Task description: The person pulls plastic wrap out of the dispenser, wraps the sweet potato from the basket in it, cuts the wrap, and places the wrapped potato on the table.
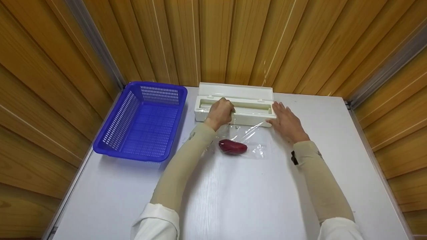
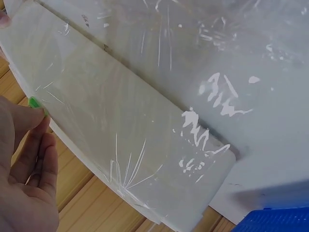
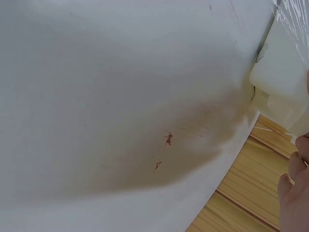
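Observation:
A white cling film dispenser (image 1: pixel 235 118) lies along the back of the table, its lid raised and the film roll showing inside. My left hand (image 1: pixel 221 111) is at its front edge. In the left wrist view, thumb and fingers pinch a small green slide cutter (image 2: pixel 35 103) on that edge. Clear cling film (image 2: pixel 212 92) runs from the dispenser toward me over the table. Wrapped in the film is a dark red, shiny, oblong piece of produce (image 1: pixel 233 147). My right hand (image 1: pixel 286 121) rests against the dispenser's right end with fingers extended; the right wrist view catches only part of it.
To the left stands a blue plastic basket (image 1: pixel 181 100) with slotted sides. Wooden plank walls (image 1: pixel 213 40) enclose the white table (image 1: pixel 253 200) at the back and both sides.

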`<move>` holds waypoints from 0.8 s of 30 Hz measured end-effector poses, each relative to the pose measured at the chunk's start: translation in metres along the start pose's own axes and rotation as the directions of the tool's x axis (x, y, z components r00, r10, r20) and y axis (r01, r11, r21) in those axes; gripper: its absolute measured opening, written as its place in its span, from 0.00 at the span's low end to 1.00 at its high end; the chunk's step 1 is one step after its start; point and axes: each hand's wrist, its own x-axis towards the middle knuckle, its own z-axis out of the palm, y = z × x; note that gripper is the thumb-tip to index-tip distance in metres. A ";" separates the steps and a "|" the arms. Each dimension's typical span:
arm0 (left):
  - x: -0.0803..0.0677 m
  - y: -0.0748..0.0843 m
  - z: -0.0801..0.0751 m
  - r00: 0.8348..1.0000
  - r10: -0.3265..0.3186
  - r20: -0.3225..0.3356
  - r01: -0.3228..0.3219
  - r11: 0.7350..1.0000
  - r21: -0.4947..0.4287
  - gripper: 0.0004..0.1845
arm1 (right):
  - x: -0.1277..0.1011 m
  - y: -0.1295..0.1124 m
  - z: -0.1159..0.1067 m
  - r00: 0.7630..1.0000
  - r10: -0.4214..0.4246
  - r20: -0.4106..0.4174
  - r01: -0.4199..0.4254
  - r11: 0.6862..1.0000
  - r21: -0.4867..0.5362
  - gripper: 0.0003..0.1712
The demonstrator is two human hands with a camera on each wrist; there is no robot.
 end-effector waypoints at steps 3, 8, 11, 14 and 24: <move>0.000 -0.002 -0.002 1.000 0.005 -0.004 -0.005 1.000 0.002 0.14 | 0.001 -0.001 0.000 1.000 -0.001 0.001 0.001 1.000 -0.002 0.49; -0.003 -0.012 -0.010 1.000 -0.019 0.001 0.019 1.000 -0.004 0.13 | 0.001 0.000 -0.001 1.000 0.013 0.012 -0.013 1.000 0.007 0.49; -0.007 -0.019 -0.015 0.999 -0.049 0.012 0.049 0.999 0.001 0.13 | 0.001 0.002 -0.003 1.000 0.026 0.017 -0.026 1.000 0.009 0.49; -0.010 -0.026 -0.019 0.998 -0.065 0.015 0.065 0.998 0.004 0.13 | 0.001 0.003 -0.004 1.000 0.025 0.016 -0.025 1.000 0.006 0.49; -0.016 -0.032 -0.024 0.996 -0.092 0.007 0.091 0.993 0.068 0.12 | 0.001 0.002 0.000 1.000 -0.010 -0.001 0.010 1.000 0.009 0.50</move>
